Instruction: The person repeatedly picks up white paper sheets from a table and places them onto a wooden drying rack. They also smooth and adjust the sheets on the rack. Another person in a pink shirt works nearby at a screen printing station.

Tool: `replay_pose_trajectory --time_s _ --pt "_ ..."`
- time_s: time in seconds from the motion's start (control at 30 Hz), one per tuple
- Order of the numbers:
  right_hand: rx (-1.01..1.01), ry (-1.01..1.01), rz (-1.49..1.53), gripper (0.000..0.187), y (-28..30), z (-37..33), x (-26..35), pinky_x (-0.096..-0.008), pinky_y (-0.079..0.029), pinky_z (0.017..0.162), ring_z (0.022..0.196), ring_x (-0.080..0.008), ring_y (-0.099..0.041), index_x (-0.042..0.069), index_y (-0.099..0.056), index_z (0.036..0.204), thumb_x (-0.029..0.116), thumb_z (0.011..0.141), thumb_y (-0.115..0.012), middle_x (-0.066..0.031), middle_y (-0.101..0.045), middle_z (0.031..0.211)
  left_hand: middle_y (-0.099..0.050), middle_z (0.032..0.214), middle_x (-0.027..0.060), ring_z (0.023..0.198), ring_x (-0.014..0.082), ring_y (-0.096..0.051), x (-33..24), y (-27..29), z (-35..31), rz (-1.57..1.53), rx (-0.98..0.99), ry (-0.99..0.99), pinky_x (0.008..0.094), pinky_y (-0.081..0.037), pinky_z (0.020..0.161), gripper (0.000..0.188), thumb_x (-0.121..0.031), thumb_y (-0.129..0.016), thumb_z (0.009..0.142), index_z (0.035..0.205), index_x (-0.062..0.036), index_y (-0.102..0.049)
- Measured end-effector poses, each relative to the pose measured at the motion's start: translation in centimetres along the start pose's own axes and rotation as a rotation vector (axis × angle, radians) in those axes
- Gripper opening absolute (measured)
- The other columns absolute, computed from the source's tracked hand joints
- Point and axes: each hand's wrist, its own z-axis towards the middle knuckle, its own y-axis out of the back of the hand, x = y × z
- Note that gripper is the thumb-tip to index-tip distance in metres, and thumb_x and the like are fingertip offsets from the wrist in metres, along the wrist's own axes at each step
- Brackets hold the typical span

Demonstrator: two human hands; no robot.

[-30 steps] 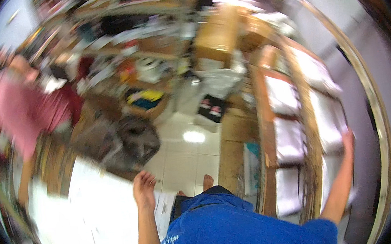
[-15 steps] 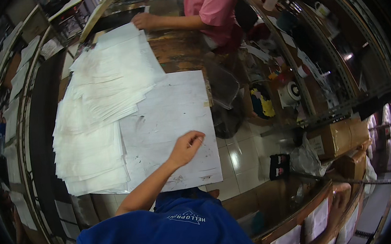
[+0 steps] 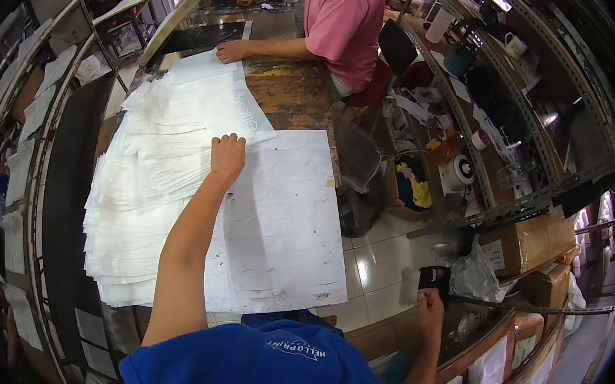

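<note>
My left hand is closed at the edge of the topmost white sheets, its fingers pinching a thin sheet near the corner. The sheets lie fanned out in overlapping layers, and one at the far end has pale lettering. Beside them lies a white board with dark specks and scuffs; my left forearm crosses its left side. Off to the right, by the wooden rack, my right hand is held with its fingers pressed together. What it may hold is too small to make out.
A person in a pink shirt stands across the table, one hand on the far sheets. Metal shelving with cups and tools lines the right. A cardboard box, a clear plastic bag and a wooden rack stand nearer me.
My left hand has moved from above the board, forward and left, onto the sheets' edge. My right hand has come leftward from the rack's right side. The far sheets now show lettering.
</note>
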Motion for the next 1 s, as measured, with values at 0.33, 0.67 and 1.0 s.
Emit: replay_pose_trajectory --time_s 0.33,0.67,1.0 --pt "0.289 0.003 0.291 0.042 -7.5 2.0 9.1 -0.0249 -0.049 0.068 0.076 -0.0109 -0.057 0.004 -0.044 0.132 0.016 0.093 -0.055 -0.0062 -0.058 0.091 -0.059 0.071 0.0088 0.068 0.0267 -0.06 -13.9 5.5 -6.4 -0.443 0.002 -0.383 0.0411 -0.041 0.063 0.01 -0.014 -0.055 0.08 0.072 -0.0085 -0.057" --pt "0.199 0.171 0.064 0.02 -6.1 5.1 10.0 -0.039 -0.047 0.071 0.08 -0.0305 -0.062 0.0 -0.06 0.091 0.019 0.088 -0.053 -0.0177 -0.063 0.083 -0.059 0.07 0.0107 0.061 0.0289 -0.056 -30.4 12.5 -13.0 -0.942 0.074 -0.649 0.0393 -0.041 0.061 0.008 -0.008 -0.063 0.077 0.084 -0.0027 -0.063" --pt "-0.411 0.1 -0.337 0.029 27.6 -0.8 1.2 -0.0363 -0.048 0.077 0.085 -0.0218 -0.057 0.005 -0.05 0.109 0.015 0.082 -0.055 -0.0094 -0.057 0.092 -0.056 0.067 0.0115 0.061 0.0269 -0.055 -41.5 16.7 -13.7 -1.16 0.342 -0.815 0.0389 -0.043 0.061 0.02 -0.011 -0.064 0.08 0.096 0.0007 -0.065"
